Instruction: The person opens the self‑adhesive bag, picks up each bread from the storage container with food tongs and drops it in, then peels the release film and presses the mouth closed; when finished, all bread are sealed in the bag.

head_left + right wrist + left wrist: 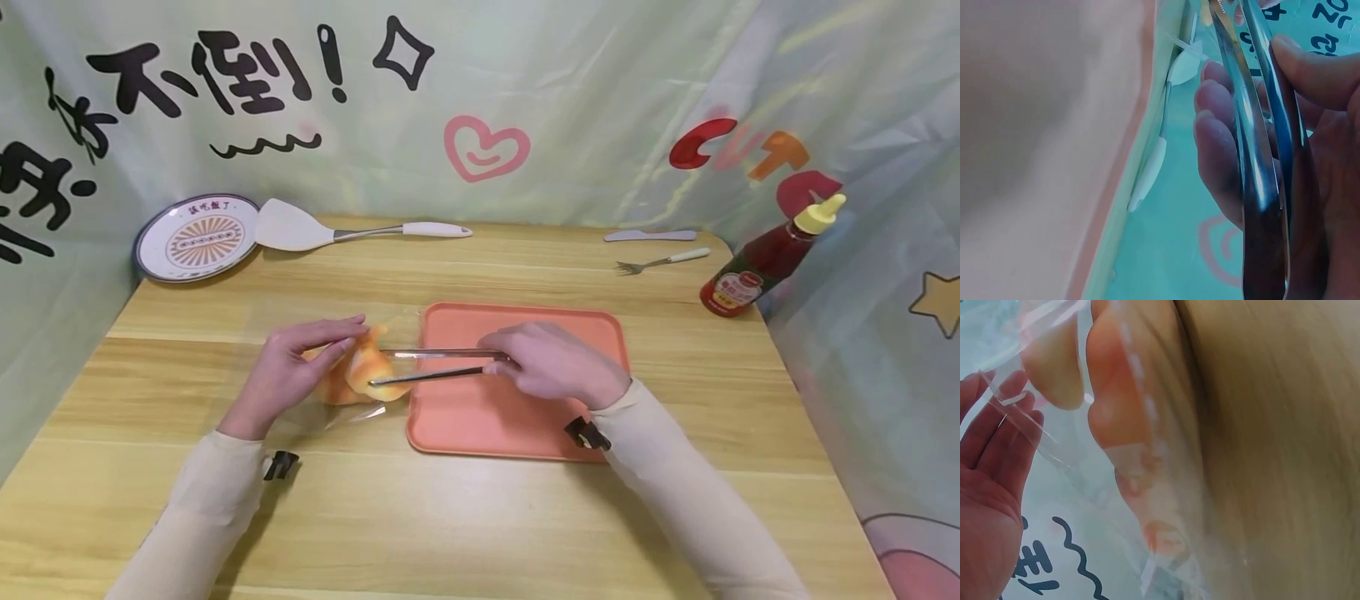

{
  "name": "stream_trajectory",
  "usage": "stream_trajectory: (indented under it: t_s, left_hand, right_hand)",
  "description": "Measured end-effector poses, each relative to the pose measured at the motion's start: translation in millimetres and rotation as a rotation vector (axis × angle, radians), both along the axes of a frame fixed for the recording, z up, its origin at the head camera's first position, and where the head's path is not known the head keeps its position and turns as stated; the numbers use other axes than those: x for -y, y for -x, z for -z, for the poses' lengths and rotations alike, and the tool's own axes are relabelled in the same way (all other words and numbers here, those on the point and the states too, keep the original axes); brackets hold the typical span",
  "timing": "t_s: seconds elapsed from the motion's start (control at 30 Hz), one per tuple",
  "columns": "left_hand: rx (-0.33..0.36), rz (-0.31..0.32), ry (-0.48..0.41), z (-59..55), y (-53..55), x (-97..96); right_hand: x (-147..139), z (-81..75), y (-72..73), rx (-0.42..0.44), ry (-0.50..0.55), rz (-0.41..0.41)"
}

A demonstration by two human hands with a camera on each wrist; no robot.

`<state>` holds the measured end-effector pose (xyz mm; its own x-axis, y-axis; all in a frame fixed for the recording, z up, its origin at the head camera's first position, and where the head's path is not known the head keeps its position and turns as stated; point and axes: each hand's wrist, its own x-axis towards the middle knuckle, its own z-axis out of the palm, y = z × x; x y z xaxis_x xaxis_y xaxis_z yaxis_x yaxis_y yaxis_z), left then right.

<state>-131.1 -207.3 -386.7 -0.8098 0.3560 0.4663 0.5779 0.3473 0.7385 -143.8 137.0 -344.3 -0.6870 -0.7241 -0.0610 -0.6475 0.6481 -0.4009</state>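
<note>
My right hand [551, 362] grips metal tongs [1254, 150], whose arms reach left over the tray. Between or right at the tong tips is a golden, lumpy piece of bread [372, 367]. Another, browner piece of bread [345, 387] shows beside it under clear film. A transparent plastic bag [371, 412] surrounds the bread and spreads leftward. My left hand [281, 367] is at the bag, fingers stretched toward the bread and thumb apart below them. In the left wrist view the fingers look fairly straight behind the clear film, near two bread pieces.
A pink tray [517, 433] lies under the tongs. Along the back are a patterned plate [161, 254], a white spatula [296, 227], a table knife [648, 236] and a fork [671, 258]. A red sauce bottle [768, 258] stands at the right edge. A printed curtain [585, 125] hangs behind.
</note>
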Motion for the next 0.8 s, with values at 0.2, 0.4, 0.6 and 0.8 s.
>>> stream_trajectory:
  t_s: [0.2,0.4,0.6,0.8]
  left_hand:
    - [-0.030,0.005,-0.004,-1.0,1.8,-2.7]
    - [-0.029,-0.009,0.002,-1.3,0.6,-2.5]
    - [-0.039,-0.023,0.010,-0.7,0.4,-3.8]
    - [-0.034,-0.023,0.017,-1.0,0.6,-5.3]
  right_hand:
    - [6,1.7,2.5,-0.013,0.015,-0.012]
    - [11,3.4,4.2,-0.023,0.010,-0.023]
    - [13,4.1,2.1,-0.027,0.002,-0.045]
    - [15,6.1,1.2,-0.031,-0.010,-0.039]
